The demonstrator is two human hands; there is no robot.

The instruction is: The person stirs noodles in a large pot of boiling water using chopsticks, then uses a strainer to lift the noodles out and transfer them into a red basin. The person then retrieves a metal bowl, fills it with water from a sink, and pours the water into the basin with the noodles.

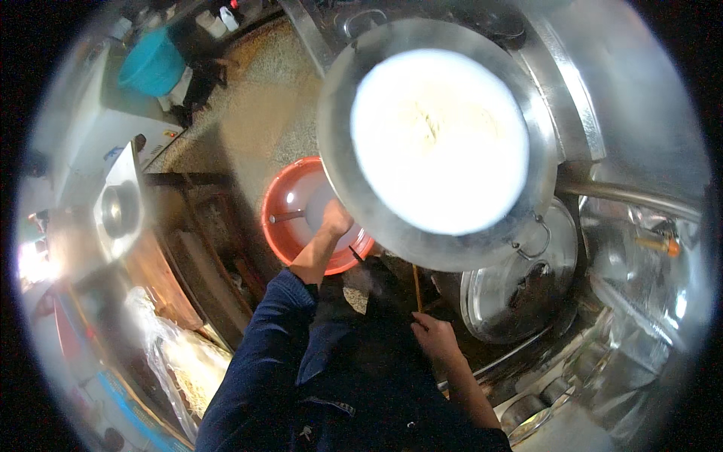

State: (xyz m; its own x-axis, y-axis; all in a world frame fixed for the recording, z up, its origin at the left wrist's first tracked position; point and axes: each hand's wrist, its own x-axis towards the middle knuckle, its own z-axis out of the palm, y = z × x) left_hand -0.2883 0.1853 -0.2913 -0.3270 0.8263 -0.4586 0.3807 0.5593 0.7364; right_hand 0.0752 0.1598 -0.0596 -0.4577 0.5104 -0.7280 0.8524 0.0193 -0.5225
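A wide metal wok (480, 248) holds bright whitish liquid (435, 181), with pale noodle-like strands (430, 127) near its middle. Below its left edge, my left hand (337, 217) is curled over an orange plastic basin (275, 240). Its fingers are turned away, so I cannot tell what it grips. Inside the basin is cloudy liquid, and a utensil's metal handle (286, 216) crosses toward a grey round shape beside that hand. In front of my body, my right hand (438, 339) grips a thin wooden stick (417, 285), which runs up toward the wok's underside.
Right of my right hand lies a large round metal lid (519, 305). A clear plastic bag of noodles (195, 367) lies at the lower left. Farther up are a teal basin (152, 65) and a white appliance (93, 130). An orange-tipped wooden handle (658, 244) shows at right.
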